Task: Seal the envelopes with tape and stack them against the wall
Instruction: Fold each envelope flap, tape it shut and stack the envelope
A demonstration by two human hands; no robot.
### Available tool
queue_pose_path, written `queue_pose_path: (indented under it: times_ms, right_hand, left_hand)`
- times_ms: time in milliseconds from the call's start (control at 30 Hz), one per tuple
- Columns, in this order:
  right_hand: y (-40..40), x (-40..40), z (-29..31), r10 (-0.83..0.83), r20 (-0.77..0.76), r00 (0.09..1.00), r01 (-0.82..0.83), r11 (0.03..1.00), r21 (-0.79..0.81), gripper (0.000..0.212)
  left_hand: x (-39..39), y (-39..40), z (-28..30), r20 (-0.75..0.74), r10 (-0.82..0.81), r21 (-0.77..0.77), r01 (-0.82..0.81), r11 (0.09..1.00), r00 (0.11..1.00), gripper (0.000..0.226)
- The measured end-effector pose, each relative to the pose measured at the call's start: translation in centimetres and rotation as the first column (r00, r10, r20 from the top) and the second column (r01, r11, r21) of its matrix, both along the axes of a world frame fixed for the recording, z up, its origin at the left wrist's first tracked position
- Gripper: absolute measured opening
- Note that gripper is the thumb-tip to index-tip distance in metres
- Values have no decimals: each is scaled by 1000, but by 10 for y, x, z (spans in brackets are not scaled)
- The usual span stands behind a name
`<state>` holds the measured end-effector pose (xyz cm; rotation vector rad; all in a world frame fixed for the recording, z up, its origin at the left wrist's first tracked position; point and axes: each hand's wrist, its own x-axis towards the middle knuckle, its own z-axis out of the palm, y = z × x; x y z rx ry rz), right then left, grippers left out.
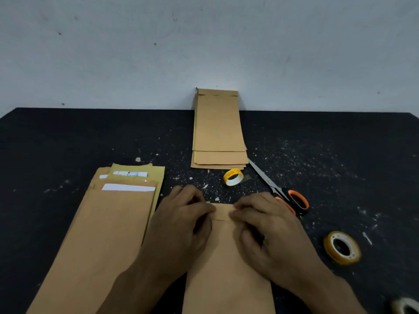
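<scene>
A brown envelope [226,264] lies lengthwise on the dark table in front of me. A strip of clear tape [221,214] sits across its folded top flap. My left hand [183,223] and my right hand [265,225] both rest on the flap end, fingertips pressing at either side of the tape. A pile of unsealed envelopes [106,223] with white paper showing lies to the left. A stack of several brown envelopes [218,130] leans against the wall at the back centre.
A small yellow tape roll [233,177] lies beyond my hands. Orange-handled scissors [278,189] lie to its right. Another tape roll [342,247] sits at the right, and a third [405,305] at the bottom right corner. The dark table [340,159] is speckled white.
</scene>
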<state>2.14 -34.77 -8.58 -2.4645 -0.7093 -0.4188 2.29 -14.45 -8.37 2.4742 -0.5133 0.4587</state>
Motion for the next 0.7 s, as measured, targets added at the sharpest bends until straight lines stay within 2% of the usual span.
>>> queue_pose_path:
  times_ms: [100,200,267,333,367,467,533,700]
  right_hand:
    - [0,1,-2,-14,-3,1000,14,1000,12,27]
    - [2,0,-1,-25,-2,1000,25,1000,-6,28]
    - [2,0,0,-40,4,999,40,999,-18,28]
    - [1,0,0,-56,21,998,57,998,-29,29]
    - [1,0,-1,-62,27,998,63,998,-31,30]
    - [2,-1,0,-67,24,997,68,997,-25,31]
    - [3,-1,1,-65,16,998,65,998,-22,31]
    - [2,-1,2,-61,-20,998,61,998,-13,31]
  left_hand:
    - [2,-1,1,-12,16,10,-15,1000,1000,27]
    - [10,-9,9,-36,95,-17,-96,995,995,17]
    - [21,-18,21,-115,116,-156,-134,979,987,7]
    - [36,-29,34,-223,100,-282,-162,945,970,15]
    - [44,-34,41,-291,82,-297,-172,939,953,19]
    - [68,-46,52,-517,45,-197,-170,966,855,38]
    - [79,-52,53,-598,42,-122,-144,982,800,49]
    - [93,-68,62,-697,83,4,-112,994,712,33]
